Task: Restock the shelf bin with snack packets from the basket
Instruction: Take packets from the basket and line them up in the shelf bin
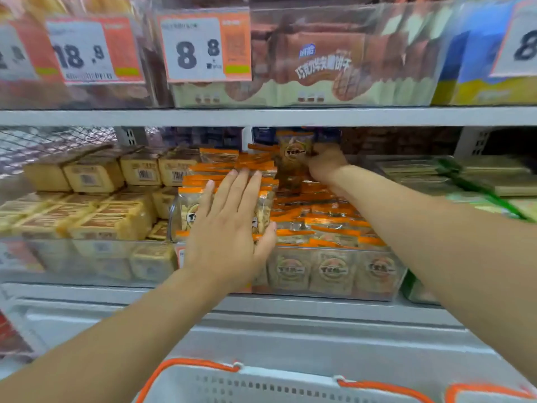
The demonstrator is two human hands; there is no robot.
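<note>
Clear shelf bin (334, 274), middle shelf, holds orange-edged snack packets (319, 219) in rows. Right hand (324, 162) pinches one upright packet (293, 155) at the bin's far side. Left hand (229, 225), fingers straight, presses flat on packets at the bin's near left. White, orange-handled basket (279, 385) sits near, below the shelf.

Grey metal shelf board (261, 117) across 12 o'clock, price tags (203, 48) above it, wire mesh backing (43, 144) at 10 o'clock.
</note>
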